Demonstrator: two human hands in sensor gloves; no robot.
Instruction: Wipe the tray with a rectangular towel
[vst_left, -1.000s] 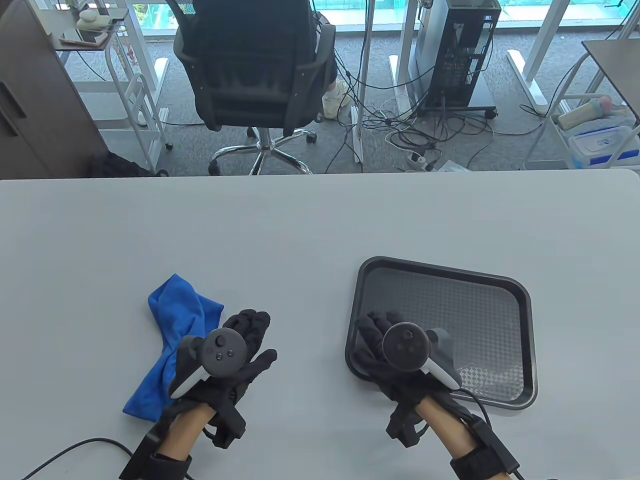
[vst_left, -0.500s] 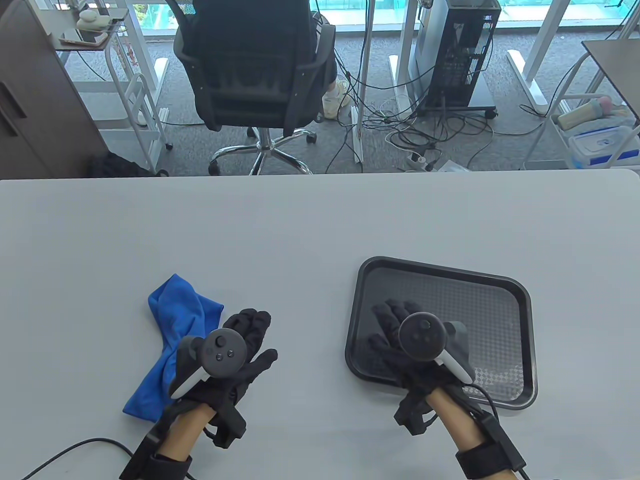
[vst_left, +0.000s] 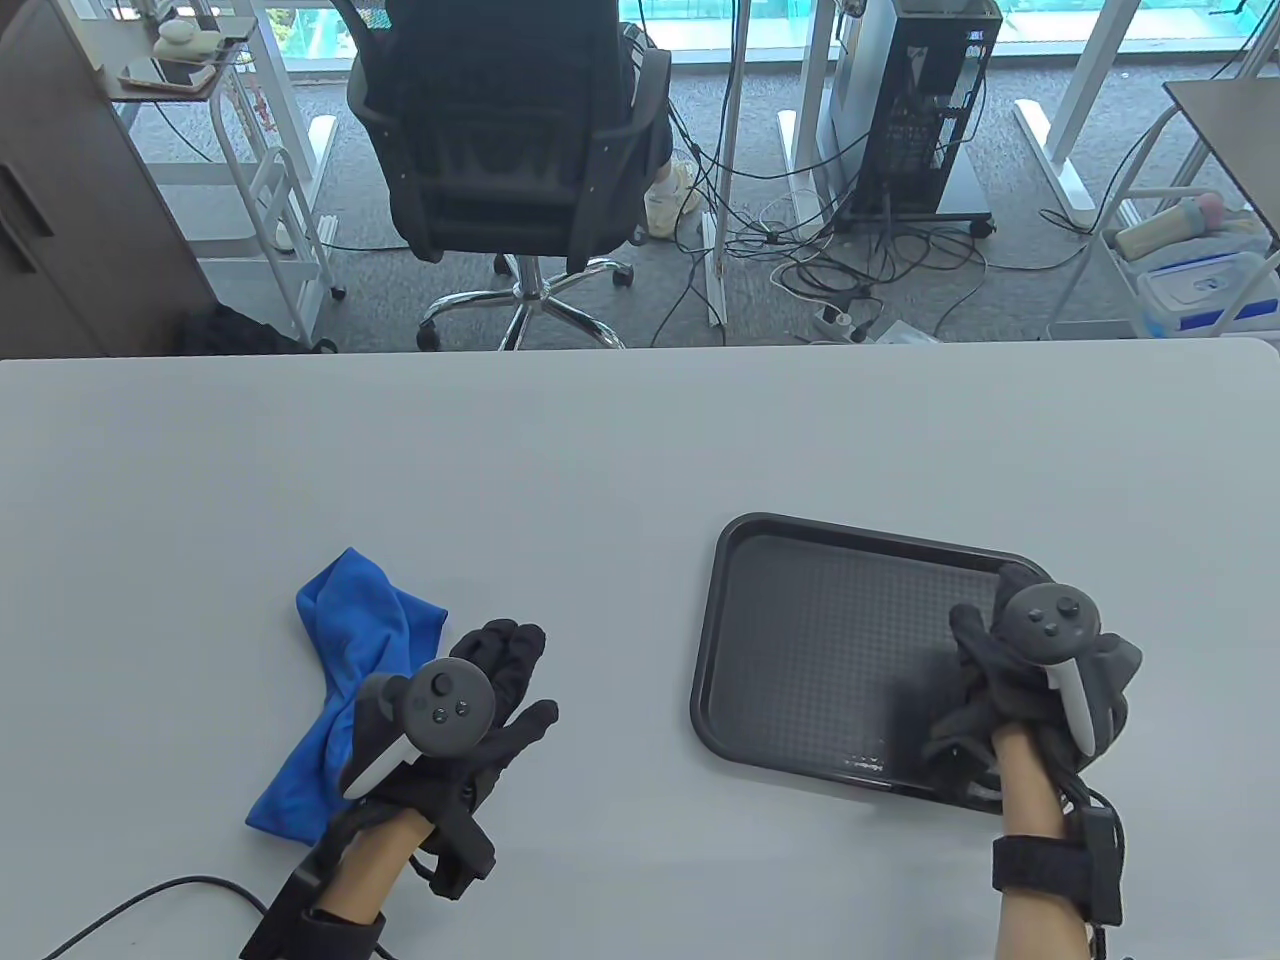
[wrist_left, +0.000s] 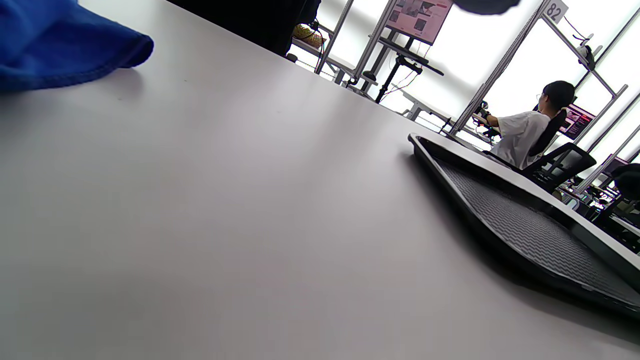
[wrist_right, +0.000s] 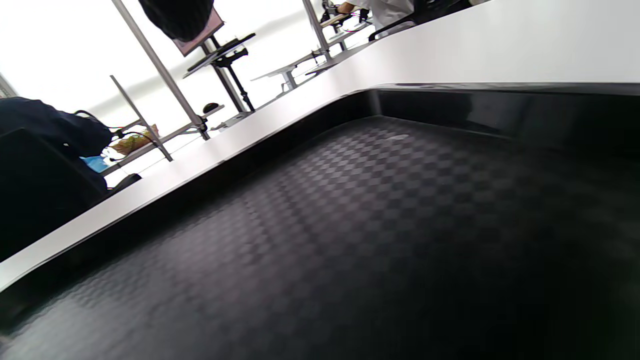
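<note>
A crumpled blue towel (vst_left: 345, 640) lies on the table at the front left; it also shows in the left wrist view (wrist_left: 60, 45). My left hand (vst_left: 515, 665) rests flat on the table against the towel's right side, fingers stretched out, holding nothing. A black rectangular tray (vst_left: 820, 650) with a textured floor lies at the front right, and shows in the left wrist view (wrist_left: 515, 220) and the right wrist view (wrist_right: 350, 225). My right hand (vst_left: 1010, 620) is over the tray's right part and rim, fingers spread, holding nothing that I can see.
The grey table (vst_left: 600, 450) stretches back to its far edge. Behind it stand an office chair (vst_left: 510, 130), a computer tower (vst_left: 915, 100) and floor cables. A cable (vst_left: 150, 895) runs from my left wrist along the front edge.
My right hand has slid from the tray's front left across to its right side and turned. The left hand, the towel and the tray have not moved.
</note>
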